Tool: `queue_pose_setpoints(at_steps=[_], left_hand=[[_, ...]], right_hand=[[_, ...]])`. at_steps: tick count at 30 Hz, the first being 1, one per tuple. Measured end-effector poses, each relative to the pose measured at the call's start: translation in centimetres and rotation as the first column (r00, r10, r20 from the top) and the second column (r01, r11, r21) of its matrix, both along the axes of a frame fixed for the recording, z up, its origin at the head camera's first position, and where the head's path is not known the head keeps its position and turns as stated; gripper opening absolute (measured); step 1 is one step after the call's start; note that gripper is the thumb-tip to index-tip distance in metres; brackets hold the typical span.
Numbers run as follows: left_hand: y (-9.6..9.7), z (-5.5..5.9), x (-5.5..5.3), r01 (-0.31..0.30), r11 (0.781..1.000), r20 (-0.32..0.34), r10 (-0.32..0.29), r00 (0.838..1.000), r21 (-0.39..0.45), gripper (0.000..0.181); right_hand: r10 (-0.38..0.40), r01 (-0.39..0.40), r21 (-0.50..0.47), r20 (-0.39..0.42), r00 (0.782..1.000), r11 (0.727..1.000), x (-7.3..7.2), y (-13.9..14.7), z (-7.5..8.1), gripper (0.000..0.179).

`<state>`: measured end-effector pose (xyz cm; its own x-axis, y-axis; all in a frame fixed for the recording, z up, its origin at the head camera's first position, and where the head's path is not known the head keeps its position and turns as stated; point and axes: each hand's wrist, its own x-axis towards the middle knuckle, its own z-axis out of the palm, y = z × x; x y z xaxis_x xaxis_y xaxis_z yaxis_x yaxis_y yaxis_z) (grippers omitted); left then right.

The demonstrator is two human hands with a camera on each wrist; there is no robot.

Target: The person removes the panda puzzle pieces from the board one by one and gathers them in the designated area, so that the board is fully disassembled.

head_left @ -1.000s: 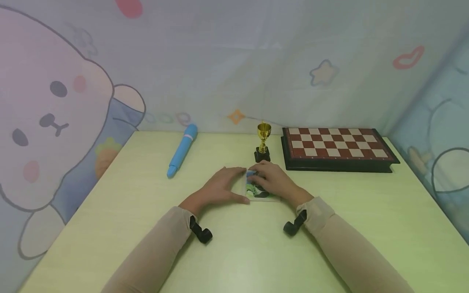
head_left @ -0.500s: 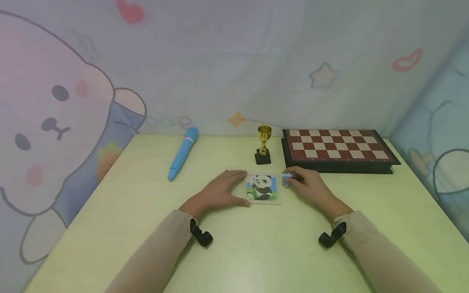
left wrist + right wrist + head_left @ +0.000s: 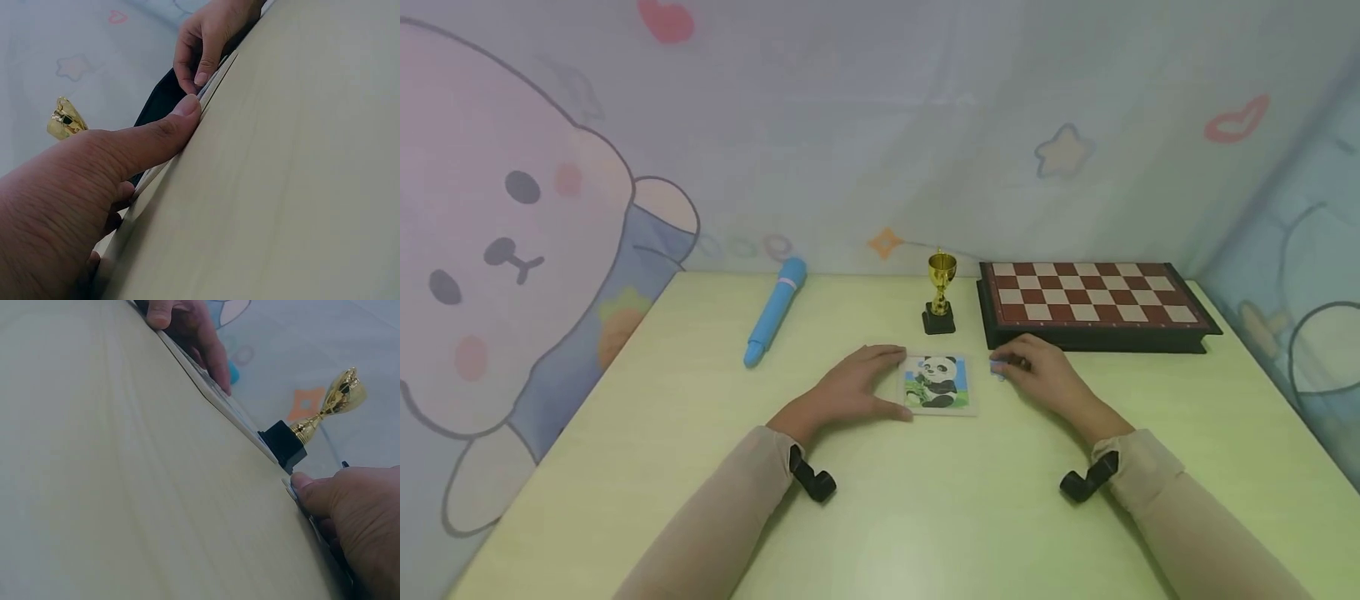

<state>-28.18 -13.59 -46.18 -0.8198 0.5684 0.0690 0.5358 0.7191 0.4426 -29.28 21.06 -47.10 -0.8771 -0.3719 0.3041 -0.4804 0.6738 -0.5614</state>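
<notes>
Fingers [image 3: 891, 410] at puzzle [image 3: 938, 383] edge, trophy [image 3: 940, 298] apart

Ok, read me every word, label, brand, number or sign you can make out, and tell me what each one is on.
No text can be read anywhere in view.
Chessboard: tiny marks along its front border, too small to read.
Framed panda picture, gold trophy and blue microphone-shaped toy: no lettering I can make out.
Blue piece in the right hand: mostly covered, so I can't tell.
</notes>
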Motion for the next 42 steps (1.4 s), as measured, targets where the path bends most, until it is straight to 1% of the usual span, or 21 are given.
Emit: queue_pose_setpoints(at_steps=[3,8,11,14,16,18,21,23,25,27,31,33,35,38,42], left_hand=[[0.0,0.1,-0.3,0.002,1.000,-0.018,-0.002,1.000,0.004,0.109],[-0.1,-0.2,-0.3,0.009,1.000,-0.032,-0.009,0.999,-0.025,0.112],[-0.1,-0.2,-0.2,0.012,1.000,-0.039,-0.013,0.999,-0.026,0.112],[-0.1,-0.1,-0.2,0.011,1.000,-0.045,-0.012,0.999,-0.015,0.112],[-0.1,-0.1,-0.3,0.010,1.000,-0.050,-0.011,0.999,-0.016,0.112],[-0.1,0.0,-0.2,0.008,1.000,-0.049,-0.009,0.999,-0.019,0.112],[-0.1,0.0,-0.1,0.008,0.999,-0.045,-0.010,0.999,-0.032,0.112],[-0.1,0.0,0.0,0.012,0.999,-0.039,-0.014,0.999,-0.030,0.112],[-0.2,0.0,0.1,0.017,1.000,-0.036,-0.018,0.999,-0.023,0.111],[-0.3,0.0,0.1,0.020,1.000,-0.040,-0.021,0.999,-0.024,0.110],[-0.3,0.0,0.0,0.018,0.999,-0.049,-0.019,0.999,-0.026,0.108],[-0.3,0.0,-0.1,0.018,1.000,-0.045,-0.019,0.999,-0.024,0.108],[-0.3,-0.1,-0.1,0.018,1.000,-0.032,-0.019,0.999,-0.016,0.108],[-0.2,-0.2,-0.1,0.016,1.000,-0.023,-0.016,1.000,-0.012,0.108],[-0.1,-0.2,-0.1,0.008,1.000,-0.023,-0.009,1.000,-0.012,0.109]], right_hand=[[0.004,-0.004,-0.015,-0.011,1.000,1.000,-0.2,0.0,0.1,0.017],[0.024,-0.025,-0.022,-0.020,0.999,0.999,-0.1,0.0,0.0,0.017],[0.027,-0.029,-0.031,-0.051,0.998,0.999,-0.1,-0.1,0.1,0.017],[0.018,-0.025,-0.064,-0.101,0.995,0.998,-0.1,-0.2,0.3,0.016],[0.020,-0.035,-0.101,-0.150,0.989,0.994,0.0,-0.3,0.5,0.014],[0.037,-0.067,-0.138,-0.207,0.978,0.988,0.1,-0.6,0.6,0.012],[0.097,-0.148,-0.162,-0.286,0.953,0.976,0.3,-1.5,0.5,0.011],[0.142,-0.198,-0.154,-0.312,0.940,0.968,0.3,-2.6,0.3,0.012],[0.185,-0.238,-0.141,-0.314,0.931,0.961,0.2,-4.1,0.1,0.012],[0.223,-0.271,-0.130,-0.299,0.928,0.954,-0.1,-5.7,0.0,0.013],[0.264,-0.303,-0.104,-0.283,0.922,0.947,-1.0,-8.8,0.2,0.014],[0.255,-0.291,-0.090,-0.289,0.923,0.952,-1.4,-9.8,0.3,0.014],[0.225,-0.260,-0.081,-0.300,0.927,0.962,-1.6,-10.4,0.3,0.012],[0.185,-0.214,-0.073,-0.281,0.942,0.974,-1.5,-10.5,0.3,0.008],[0.183,-0.196,-0.029,-0.251,0.951,0.980,-1.2,-10.4,0.3,0.007]])
